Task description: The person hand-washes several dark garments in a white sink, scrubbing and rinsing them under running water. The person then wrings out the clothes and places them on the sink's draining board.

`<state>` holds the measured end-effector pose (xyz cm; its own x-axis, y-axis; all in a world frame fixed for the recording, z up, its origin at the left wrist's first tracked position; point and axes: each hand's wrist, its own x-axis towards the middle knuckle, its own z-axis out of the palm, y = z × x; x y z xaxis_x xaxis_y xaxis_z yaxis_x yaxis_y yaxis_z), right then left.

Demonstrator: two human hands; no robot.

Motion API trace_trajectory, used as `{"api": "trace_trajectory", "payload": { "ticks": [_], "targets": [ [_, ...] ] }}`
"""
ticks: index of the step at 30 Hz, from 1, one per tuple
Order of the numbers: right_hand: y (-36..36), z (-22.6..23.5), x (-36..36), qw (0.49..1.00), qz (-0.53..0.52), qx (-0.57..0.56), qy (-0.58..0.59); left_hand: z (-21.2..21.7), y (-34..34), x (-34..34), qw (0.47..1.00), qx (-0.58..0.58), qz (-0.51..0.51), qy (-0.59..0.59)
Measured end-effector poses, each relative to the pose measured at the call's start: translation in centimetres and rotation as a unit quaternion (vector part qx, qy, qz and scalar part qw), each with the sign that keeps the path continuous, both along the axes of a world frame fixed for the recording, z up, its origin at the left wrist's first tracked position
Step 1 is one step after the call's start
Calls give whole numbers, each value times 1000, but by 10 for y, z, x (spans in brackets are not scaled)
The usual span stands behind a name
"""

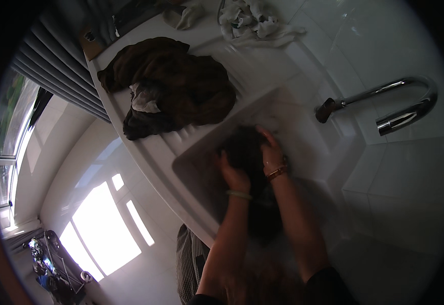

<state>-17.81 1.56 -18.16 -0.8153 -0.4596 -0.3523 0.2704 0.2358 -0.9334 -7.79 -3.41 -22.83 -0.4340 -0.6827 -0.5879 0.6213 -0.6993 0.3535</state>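
Note:
Both of my hands are down in the white sink basin (296, 109), gripping a dark, bunched-up cloth (245, 145) from either side. My left hand (233, 172), with a pale bangle at its wrist, presses on the cloth's left side. On the cloth's right side is my right hand (271, 152), its fingers curved round the edge and a reddish-gold bracelet below it. More dark fabric (263, 218) hangs low between my forearms. The shade in the basin hides the cloth's exact kind and part of my fingers.
A brown garment pile (186, 84) with a small white cloth (144, 98) on it lies on the ribbed washboard left of the basin. White crumpled laundry (255, 23) sits at the back. A chrome faucet (395, 91) curves out at right. Grey curtain (59, 61) hangs at left.

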Motion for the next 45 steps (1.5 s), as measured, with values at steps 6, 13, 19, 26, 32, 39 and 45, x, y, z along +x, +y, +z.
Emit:
{"api": "trace_trajectory", "payload": {
  "ticks": [6, 13, 19, 26, 32, 39, 45],
  "targets": [
    [34, 106, 89, 907, 135, 57, 394, 55, 8, -5, 995, -10, -41, 94],
    [68, 138, 156, 909, 117, 91, 390, 123, 20, -1, 957, 67, -87, 267],
    [38, 149, 191, 885, 95, 147, 431, 153, 6, 26, 947, 67, -103, 297],
    [12, 142, 174, 847, 30, 318, 424, 135, 18, 32, 948, 24, -135, 288],
    [11, 120, 145, 812, -6, 345, 470, 100, 21, 25, 964, -88, -133, 213],
    [7, 117, 126, 786, -12, 331, 522, 45, 20, 13, 925, -364, -105, 16],
    [-12, 132, 100, 828, 3, 396, 397, 33, 10, 6, 974, -171, -119, 93]
  ]
}}
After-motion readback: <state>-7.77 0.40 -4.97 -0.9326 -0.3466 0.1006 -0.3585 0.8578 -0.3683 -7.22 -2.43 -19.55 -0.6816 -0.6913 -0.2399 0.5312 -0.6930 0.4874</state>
